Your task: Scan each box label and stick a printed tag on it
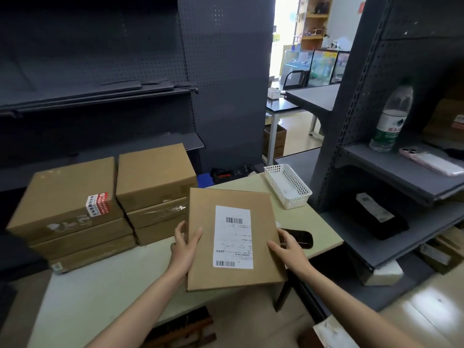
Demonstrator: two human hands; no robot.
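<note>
A flat brown box (pixel 233 237) sits at the centre of the frame, held above the table (pixel 100 297), with a white label (pixel 233 237) on top bearing two barcodes and small print. The left hand (pixel 184 247) grips its left edge, thumb on top; the right hand (pixel 288 249) grips the right edge. Two box stacks (pixel 105 202) stand at left. A white basket (pixel 287 185), right of centre, shows nothing inside. A black scanner (pixel 300 237) lies just behind the right hand

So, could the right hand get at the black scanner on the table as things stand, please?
Probably yes: the scanner lies just behind the right hand with nothing between, though that hand first has to release the box it grips.
</note>
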